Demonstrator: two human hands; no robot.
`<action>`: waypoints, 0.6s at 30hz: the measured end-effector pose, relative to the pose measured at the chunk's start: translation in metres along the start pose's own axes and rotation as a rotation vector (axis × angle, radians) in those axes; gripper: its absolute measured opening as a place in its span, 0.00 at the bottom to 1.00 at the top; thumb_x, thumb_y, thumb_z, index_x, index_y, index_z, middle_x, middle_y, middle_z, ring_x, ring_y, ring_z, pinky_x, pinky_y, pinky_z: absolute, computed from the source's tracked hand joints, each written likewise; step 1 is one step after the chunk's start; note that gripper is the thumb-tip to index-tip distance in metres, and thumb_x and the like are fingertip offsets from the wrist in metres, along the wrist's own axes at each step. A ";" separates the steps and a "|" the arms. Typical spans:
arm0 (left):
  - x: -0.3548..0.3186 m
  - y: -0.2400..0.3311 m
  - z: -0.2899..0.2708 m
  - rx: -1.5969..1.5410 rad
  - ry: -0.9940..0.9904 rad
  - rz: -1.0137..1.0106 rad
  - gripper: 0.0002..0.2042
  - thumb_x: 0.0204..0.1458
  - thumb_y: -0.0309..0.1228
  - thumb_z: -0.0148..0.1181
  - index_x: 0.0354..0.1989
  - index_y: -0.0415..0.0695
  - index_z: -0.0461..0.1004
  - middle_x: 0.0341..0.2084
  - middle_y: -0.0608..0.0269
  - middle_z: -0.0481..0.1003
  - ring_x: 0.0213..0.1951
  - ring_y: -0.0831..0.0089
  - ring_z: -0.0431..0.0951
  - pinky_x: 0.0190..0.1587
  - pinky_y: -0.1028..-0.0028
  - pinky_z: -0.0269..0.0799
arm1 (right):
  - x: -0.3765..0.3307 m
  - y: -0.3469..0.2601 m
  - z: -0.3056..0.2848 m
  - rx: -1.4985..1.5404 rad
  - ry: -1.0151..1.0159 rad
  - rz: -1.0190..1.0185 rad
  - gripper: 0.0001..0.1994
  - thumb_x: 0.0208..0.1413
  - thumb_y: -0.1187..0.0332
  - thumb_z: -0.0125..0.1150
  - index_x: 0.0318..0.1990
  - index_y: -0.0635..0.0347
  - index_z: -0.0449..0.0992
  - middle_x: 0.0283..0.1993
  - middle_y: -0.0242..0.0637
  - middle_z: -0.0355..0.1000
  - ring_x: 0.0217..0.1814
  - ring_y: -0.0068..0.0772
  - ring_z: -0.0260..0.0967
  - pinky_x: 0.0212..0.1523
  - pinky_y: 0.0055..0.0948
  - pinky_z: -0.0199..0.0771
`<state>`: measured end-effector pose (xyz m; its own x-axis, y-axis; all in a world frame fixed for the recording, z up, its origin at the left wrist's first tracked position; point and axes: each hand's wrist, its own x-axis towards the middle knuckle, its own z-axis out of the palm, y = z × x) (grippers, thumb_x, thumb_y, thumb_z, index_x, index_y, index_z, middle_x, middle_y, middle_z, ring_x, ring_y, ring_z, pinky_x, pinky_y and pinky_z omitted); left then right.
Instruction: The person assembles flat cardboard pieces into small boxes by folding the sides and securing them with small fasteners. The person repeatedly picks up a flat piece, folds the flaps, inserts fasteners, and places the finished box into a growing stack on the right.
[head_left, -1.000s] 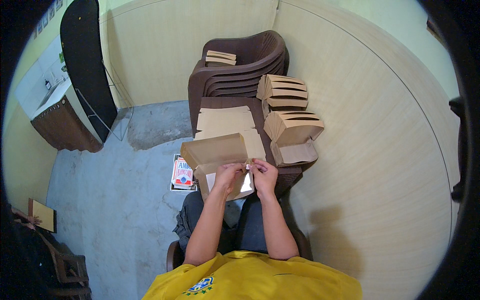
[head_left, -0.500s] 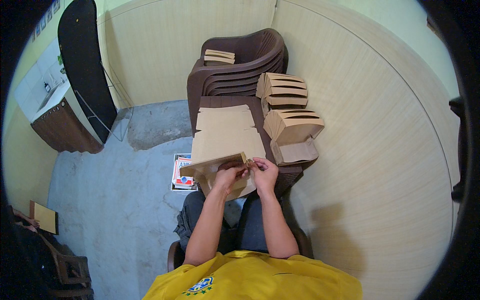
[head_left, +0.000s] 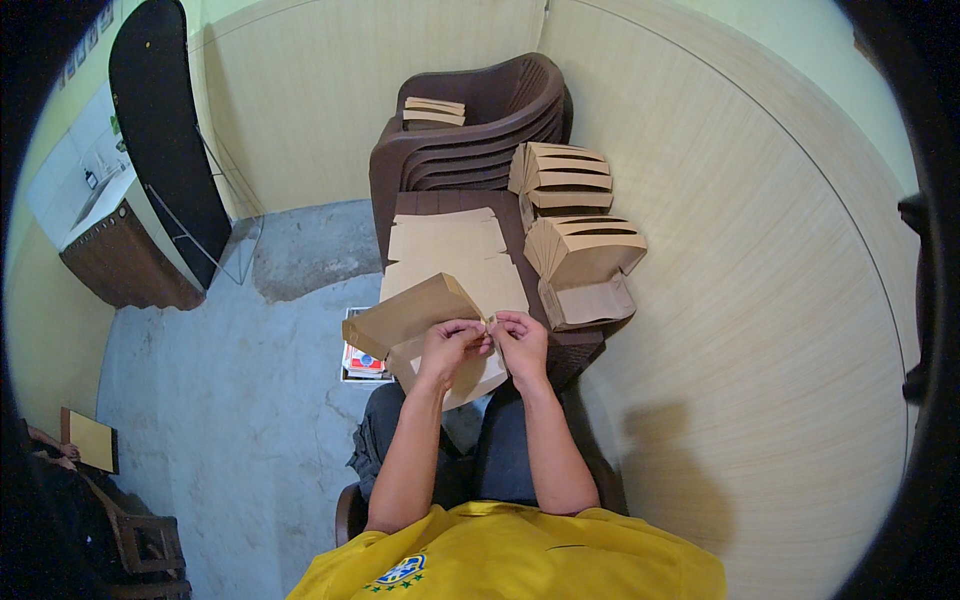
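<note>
A partly folded brown cardboard box [head_left: 412, 312] sits before me over my lap, one long wall raised and leaning. My left hand [head_left: 448, 350] is closed, its fingertips pinching the cardboard at the box's right corner. Opposite it, my right hand [head_left: 521, 345] also has its fingers closed on that corner, on a small flap largely hidden by the fingertips. Beneath and beyond the box lies flat, notched cardboard [head_left: 452, 238] on a dark brown surface [head_left: 512, 215].
Folded cardboard boxes stand nested in two stacks [head_left: 568, 178] [head_left: 585, 262] at the right. Behind is a pile of brown plastic chairs [head_left: 470, 130] holding more cardboard [head_left: 434, 111]. A crate of printed packs [head_left: 362, 366] stands left on the floor. At far left, another person's hand [head_left: 68, 452] touches a board [head_left: 90, 440].
The raised wall of the box has tipped up and leftward, showing more of its face. Both hands stay at the corner, having shifted slightly left.
</note>
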<state>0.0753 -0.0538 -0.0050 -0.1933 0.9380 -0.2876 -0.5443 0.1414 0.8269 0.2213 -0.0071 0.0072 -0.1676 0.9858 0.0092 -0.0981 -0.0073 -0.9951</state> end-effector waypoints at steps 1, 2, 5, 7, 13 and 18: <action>-0.001 0.001 -0.001 0.018 -0.005 0.004 0.07 0.65 0.25 0.66 0.46 0.33 0.84 0.37 0.54 0.85 0.36 0.67 0.87 0.43 0.68 0.87 | 0.000 0.002 -0.001 0.002 -0.015 0.012 0.12 0.62 0.79 0.70 0.51 0.73 0.79 0.37 0.42 0.83 0.32 0.28 0.81 0.32 0.28 0.83; -0.001 0.001 -0.002 0.036 -0.011 0.009 0.07 0.65 0.24 0.66 0.46 0.32 0.84 0.37 0.53 0.85 0.37 0.66 0.87 0.44 0.68 0.87 | 0.001 0.003 -0.001 0.005 -0.030 0.024 0.12 0.62 0.80 0.70 0.51 0.73 0.79 0.37 0.42 0.83 0.32 0.28 0.81 0.32 0.28 0.83; -0.002 0.003 -0.003 0.047 -0.006 -0.017 0.08 0.65 0.23 0.66 0.47 0.31 0.84 0.37 0.51 0.86 0.37 0.65 0.87 0.43 0.68 0.87 | 0.002 0.006 -0.001 0.011 -0.005 0.052 0.12 0.61 0.80 0.70 0.50 0.72 0.80 0.37 0.41 0.82 0.34 0.28 0.81 0.35 0.27 0.82; -0.002 0.004 -0.003 0.068 -0.020 -0.005 0.09 0.64 0.23 0.67 0.47 0.30 0.84 0.37 0.51 0.86 0.37 0.65 0.87 0.43 0.68 0.88 | 0.001 0.007 -0.002 0.037 -0.008 0.064 0.13 0.60 0.80 0.71 0.51 0.71 0.80 0.37 0.40 0.83 0.36 0.26 0.80 0.38 0.26 0.81; -0.003 0.007 -0.002 0.109 0.006 0.017 0.09 0.64 0.24 0.68 0.46 0.29 0.84 0.36 0.50 0.86 0.36 0.65 0.88 0.42 0.68 0.88 | 0.002 0.010 -0.003 0.063 -0.009 0.074 0.11 0.61 0.77 0.73 0.49 0.69 0.82 0.39 0.38 0.84 0.38 0.23 0.79 0.40 0.24 0.78; -0.004 0.005 0.002 0.100 0.021 0.082 0.10 0.65 0.25 0.68 0.48 0.29 0.83 0.36 0.51 0.86 0.35 0.65 0.88 0.41 0.68 0.89 | -0.001 0.008 0.000 0.120 -0.038 0.108 0.07 0.65 0.78 0.69 0.47 0.72 0.82 0.38 0.39 0.82 0.37 0.26 0.81 0.39 0.26 0.83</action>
<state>0.0747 -0.0558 0.0014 -0.2512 0.9411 -0.2263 -0.4423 0.0963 0.8917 0.2212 -0.0085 -0.0006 -0.2207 0.9711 -0.0911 -0.1939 -0.1352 -0.9717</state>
